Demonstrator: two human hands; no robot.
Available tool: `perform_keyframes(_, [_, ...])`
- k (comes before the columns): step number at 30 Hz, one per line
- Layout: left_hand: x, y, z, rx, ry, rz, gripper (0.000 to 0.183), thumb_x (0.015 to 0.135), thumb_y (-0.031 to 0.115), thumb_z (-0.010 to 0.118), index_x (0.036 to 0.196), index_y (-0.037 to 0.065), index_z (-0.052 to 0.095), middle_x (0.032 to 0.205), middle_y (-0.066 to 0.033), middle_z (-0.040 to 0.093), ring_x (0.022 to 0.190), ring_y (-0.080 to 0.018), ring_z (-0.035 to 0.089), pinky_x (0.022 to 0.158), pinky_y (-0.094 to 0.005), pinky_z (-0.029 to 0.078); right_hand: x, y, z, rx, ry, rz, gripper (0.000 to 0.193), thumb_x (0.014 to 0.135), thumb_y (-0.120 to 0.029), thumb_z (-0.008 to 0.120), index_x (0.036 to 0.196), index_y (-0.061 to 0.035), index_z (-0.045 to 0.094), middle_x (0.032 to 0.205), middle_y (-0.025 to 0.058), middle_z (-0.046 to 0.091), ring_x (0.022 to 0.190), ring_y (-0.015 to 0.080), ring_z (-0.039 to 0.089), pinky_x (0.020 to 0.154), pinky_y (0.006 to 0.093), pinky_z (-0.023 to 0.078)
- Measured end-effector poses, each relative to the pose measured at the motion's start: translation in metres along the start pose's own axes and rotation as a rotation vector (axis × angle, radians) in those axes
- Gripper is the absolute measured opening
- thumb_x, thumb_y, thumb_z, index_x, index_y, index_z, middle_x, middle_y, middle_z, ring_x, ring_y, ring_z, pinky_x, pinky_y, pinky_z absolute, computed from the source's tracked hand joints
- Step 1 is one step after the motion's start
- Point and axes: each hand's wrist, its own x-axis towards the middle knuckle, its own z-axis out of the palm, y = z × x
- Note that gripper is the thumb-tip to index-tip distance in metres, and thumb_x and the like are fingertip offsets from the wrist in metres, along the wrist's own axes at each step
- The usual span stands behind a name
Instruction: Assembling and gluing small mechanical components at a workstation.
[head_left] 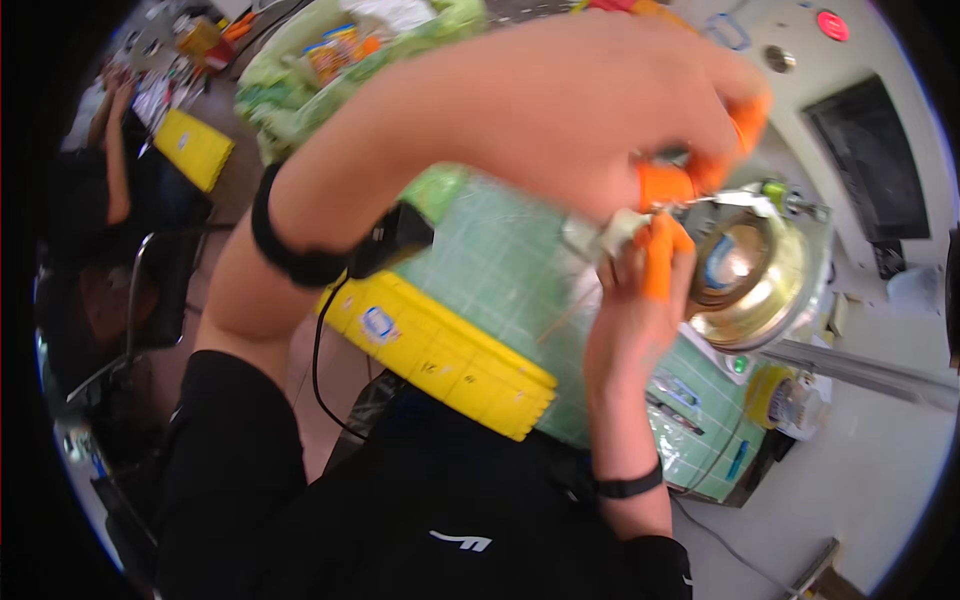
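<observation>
My left hand point(640, 115), blurred by motion, reaches across from the left with its fingers curled down. Orange finger covers point(668, 186) sit on its fingertips; what they pinch, if anything, is too smeared to make out. Just below, my right hand point(640, 325) points upward, its orange-covered thumb and fingers closed around a small whitish piece point(624, 230). Both sets of fingertips almost meet. Right beside them stands a round brass-coloured machine part point(790, 290), shaped like a bowl, with a ring-shaped opening. A small metal fitting with a green piece point(776, 192) is fixed above it.
A yellow strip point(440, 355) edges the green gridded worktop point(500, 250). A green plastic bag point(270, 100) holding packets lies at the far left. Pens point(675, 412) and a yellow spool point(768, 396) lie at right. Another person's arm point(118, 160) shows at left. A cable point(322, 350) hangs from my left wrist.
</observation>
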Motion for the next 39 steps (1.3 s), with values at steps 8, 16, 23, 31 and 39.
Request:
perform_keyframes(8, [-0.098,0.098,0.103,-0.324,0.288,-0.373,0.013,0.078,0.0,0.074,0.083,0.001,0.062,0.098,-0.0077,0.062,0.072,-0.0253,0.065,0.061,-0.0347,0.052,-0.06,-0.033,-0.061,-1.031,-0.59,-0.225,0.039,0.088,-0.003,0.065,0.127,-0.0009,0.061,0.114,0.0175,0.06,0.105,0.0343,0.061,0.089,0.0436,0.05])
perform_keyframes(16, [-0.089,0.11,0.12,-0.45,0.586,-0.44,0.011,0.084,-0.003,0.072,0.093,0.0,0.067,0.104,-0.0108,0.068,0.077,-0.0252,0.067,0.064,-0.0319,0.053,-0.047,-0.011,-0.053,-1.247,-0.57,-0.231,0.028,0.074,0.004,0.072,0.1,-0.0008,0.066,0.098,0.0155,0.061,0.097,0.0367,0.06,0.082,0.0435,0.051])
perform_keyframes(23, [-0.103,0.104,0.096,-0.42,0.521,-0.513,0.018,0.082,-0.006,0.078,0.098,0.0,0.073,0.106,-0.0135,0.075,0.083,-0.0174,0.071,0.064,-0.0255,0.055,-0.041,-0.026,-0.044,-1.303,-0.436,-0.43,0.021,0.083,0.008,0.069,0.102,-0.001,0.067,0.095,0.0137,0.061,0.088,0.036,0.063,0.076,0.0436,0.053])
perform_keyframes(31, [-0.104,0.099,0.114,-0.375,0.522,-0.613,0.014,0.082,-0.006,0.077,0.095,0.0,0.074,0.106,-0.0129,0.075,0.08,-0.0162,0.07,0.065,-0.0257,0.054,-0.031,-0.021,-0.042,-1.287,-0.332,-0.487,0.042,0.098,0.005,0.056,0.139,-0.002,0.049,0.132,0.0248,0.056,0.116,0.0465,0.058,0.093,0.0465,0.052])
perform_keyframes(39, [-0.104,0.095,0.124,-0.242,0.541,-0.536,0.016,0.081,-0.009,0.077,0.094,-0.001,0.073,0.106,-0.0137,0.075,0.086,-0.0217,0.073,0.069,-0.0288,0.06,-0.079,-0.037,-0.087,-1.016,-0.343,-0.402,0.035,0.109,-0.011,0.046,0.142,-0.0012,0.05,0.142,0.0255,0.057,0.103,0.0343,0.068,0.078,0.0374,0.056])
